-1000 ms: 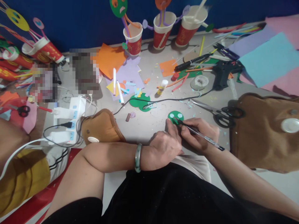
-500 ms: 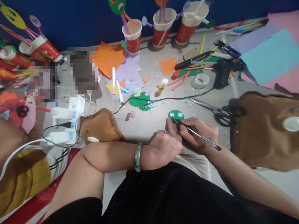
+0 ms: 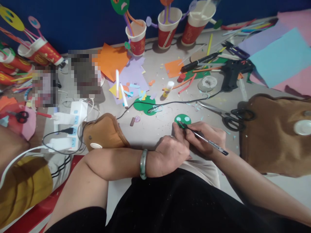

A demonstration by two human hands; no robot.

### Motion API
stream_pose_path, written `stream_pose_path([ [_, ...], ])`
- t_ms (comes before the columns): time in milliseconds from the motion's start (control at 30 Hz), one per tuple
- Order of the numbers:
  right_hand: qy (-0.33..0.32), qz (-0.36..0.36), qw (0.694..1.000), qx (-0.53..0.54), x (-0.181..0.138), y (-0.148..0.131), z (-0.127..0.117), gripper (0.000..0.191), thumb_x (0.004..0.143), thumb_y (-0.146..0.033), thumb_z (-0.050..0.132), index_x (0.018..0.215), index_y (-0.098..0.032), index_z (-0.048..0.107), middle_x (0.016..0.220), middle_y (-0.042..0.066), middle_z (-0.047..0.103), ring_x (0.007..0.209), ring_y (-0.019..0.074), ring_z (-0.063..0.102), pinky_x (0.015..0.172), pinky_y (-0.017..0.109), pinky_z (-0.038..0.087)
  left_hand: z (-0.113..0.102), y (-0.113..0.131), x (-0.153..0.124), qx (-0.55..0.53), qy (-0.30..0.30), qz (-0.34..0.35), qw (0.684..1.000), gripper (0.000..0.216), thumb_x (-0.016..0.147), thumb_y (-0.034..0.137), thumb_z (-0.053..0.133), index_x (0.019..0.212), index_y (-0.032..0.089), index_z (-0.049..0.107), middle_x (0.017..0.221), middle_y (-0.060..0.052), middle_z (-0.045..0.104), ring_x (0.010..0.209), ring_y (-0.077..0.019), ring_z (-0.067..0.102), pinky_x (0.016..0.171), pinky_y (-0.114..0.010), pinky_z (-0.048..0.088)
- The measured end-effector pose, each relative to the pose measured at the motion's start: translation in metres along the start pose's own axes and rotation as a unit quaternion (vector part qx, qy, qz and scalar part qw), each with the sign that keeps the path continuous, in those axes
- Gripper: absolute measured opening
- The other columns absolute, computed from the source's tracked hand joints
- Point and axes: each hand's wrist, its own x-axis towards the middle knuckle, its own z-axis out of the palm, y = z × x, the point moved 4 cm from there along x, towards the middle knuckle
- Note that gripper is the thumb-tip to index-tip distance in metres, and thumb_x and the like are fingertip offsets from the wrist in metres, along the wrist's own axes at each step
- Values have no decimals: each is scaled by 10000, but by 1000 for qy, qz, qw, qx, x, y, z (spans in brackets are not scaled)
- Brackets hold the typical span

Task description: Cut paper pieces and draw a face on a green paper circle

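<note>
A small green paper circle [image 3: 182, 119] with two pale dots lies on the grey table [image 3: 155, 129]. My right hand [image 3: 207, 139] is closed round a black pen [image 3: 206, 140], whose tip rests on the circle's near edge. My left hand [image 3: 171, 153], a green bangle at its wrist, is curled beside it, fingertips pressing the circle's near left edge.
Black scissors [image 3: 230, 118], a black glue gun [image 3: 234, 72], a glue stick [image 3: 168, 89] and paper scraps lie beyond. Red paper cups [image 3: 167, 29] line the blue wall. A brown cushion [image 3: 274, 136] sits right, another [image 3: 104, 132] left by a white power strip [image 3: 73, 124].
The hands and pen have hardly moved; the pen tip shifts slightly on the green circle. The view drifts a little.
</note>
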Motion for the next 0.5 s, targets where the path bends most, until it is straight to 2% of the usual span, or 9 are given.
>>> stream_pose_path([
  [167,6,1,1000,13,2,-1,0,101,953,-162,730,970,-258,703,819,13,797,653,171,761,593,275,615,-1,0,0,0,-9,-2,1000,879,1058,637,602,1644,-9,495,1605,-412,501,877,-243,824,652,-296,629],
  [367,-2,12,1000,-9,1,1,1,67,1003,-227,691,948,-265,688,806,18,804,642,178,769,570,279,618,-2,-1,0,2,-17,-1,1000,870,1073,627,582,1667,2,465,1620,-410,484,884,-244,823,678,-310,637],
  [500,-2,17,1000,7,1,2,1,60,983,-211,711,945,-256,700,805,15,801,644,172,764,581,273,614,-3,-1,1,3,-23,3,1000,869,1068,625,590,1656,-5,480,1609,-416,494,943,-278,832,679,-315,642],
])
